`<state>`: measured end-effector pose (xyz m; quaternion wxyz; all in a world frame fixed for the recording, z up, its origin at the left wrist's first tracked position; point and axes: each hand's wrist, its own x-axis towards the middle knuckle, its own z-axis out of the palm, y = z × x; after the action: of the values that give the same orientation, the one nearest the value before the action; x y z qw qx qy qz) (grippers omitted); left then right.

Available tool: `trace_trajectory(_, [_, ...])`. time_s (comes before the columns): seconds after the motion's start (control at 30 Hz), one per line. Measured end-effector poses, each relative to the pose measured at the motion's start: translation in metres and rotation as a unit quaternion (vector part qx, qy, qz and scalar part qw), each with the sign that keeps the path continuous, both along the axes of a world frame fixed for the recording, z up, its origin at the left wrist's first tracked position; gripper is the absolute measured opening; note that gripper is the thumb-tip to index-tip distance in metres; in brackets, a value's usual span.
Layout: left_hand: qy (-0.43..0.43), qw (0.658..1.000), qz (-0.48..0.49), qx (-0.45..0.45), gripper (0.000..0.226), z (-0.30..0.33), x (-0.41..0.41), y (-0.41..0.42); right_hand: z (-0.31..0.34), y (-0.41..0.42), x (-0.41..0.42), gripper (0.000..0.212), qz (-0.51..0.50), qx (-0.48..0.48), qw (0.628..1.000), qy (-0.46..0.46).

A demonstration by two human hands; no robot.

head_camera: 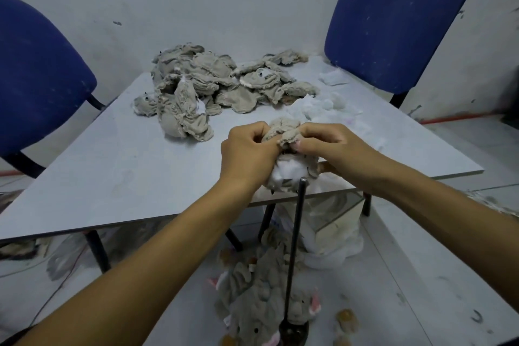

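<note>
Both the left hand [248, 150] and the right hand [330, 144] pinch the soft toy [283, 128] tight. Pulling too hard may rip it, spilling white fluff [286, 174].

The grey plush toy skin [283, 128], white stuffing [286, 173] showing, hangs bunched at the table's [140, 177] near edge.

- The left hand [247, 154] and right hand [331, 146] pinch a grey toy [292, 168] over the table's [112, 171] near edge.
- A rod [295, 247] stands upright under the toy, its top at the toy's underside.
- Skins [219, 84] lie heaped toward the far edge, with stuffing [317, 109] just beside them.
- Blue chairs [393, 22] stand at the far corners.
- More toys [261, 295] lie on the floor around the rod's foot.
</note>
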<state>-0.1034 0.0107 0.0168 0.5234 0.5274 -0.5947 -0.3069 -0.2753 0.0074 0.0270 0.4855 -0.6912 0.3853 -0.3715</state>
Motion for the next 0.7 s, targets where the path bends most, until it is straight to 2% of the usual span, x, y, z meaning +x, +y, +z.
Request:
trace_trajectory(0.07, [0.004,1.0,0.018,0.018,0.038,-0.002,-0.004,-0.002,-0.002,-0.001,0.003,0.018,-0.041,-0.023,0.999,0.012])
trace_trajectory(0.13, [0.03,0.999,-0.026,0.03,0.039,-0.002,-0.001,-0.002,-0.003,-0.001,0.003,0.021,-0.069,-0.032,0.997,0.008])
trace_trajectory(0.23, [0.09,0.984,-0.146,0.047,0.017,0.002,0.004,0.003,-0.006,0.0,0.006,0.023,-0.117,-0.044,0.992,0.002])
trace_trajectory(0.27, [0.086,0.982,-0.161,0.044,0.013,0.004,0.004,0.005,-0.007,0.001,0.008,0.025,-0.138,-0.051,0.989,0.002])
trace_trajectory(0.4, [-0.06,0.987,-0.139,-0.058,0.015,0.003,0.001,0.013,-0.011,0.002,0.018,0.03,-0.247,-0.114,0.962,0.032])
trace_trajectory(0.5, [-0.097,0.985,-0.116,-0.086,0.019,0.004,-0.001,0.017,-0.011,0.004,0.022,0.027,-0.283,-0.145,0.945,0.072])
trace_trajectory(0.57, [-0.128,0.975,-0.128,-0.126,0.017,0.006,0.004,0.018,-0.008,0.009,0.017,0.025,-0.24,-0.179,0.952,0.071])
trace_trajectory(0.63, [-0.162,0.958,-0.146,-0.186,0.009,0.009,0.013,0.019,-0.003,0.016,0.003,0.021,-0.136,-0.199,0.969,0.044])
trace_trajectory(0.7, [-0.216,0.93,-0.136,-0.266,0.006,0.01,0.022,0.024,-0.001,0.024,-0.011,0.015,-0.061,-0.271,0.958,0.075])
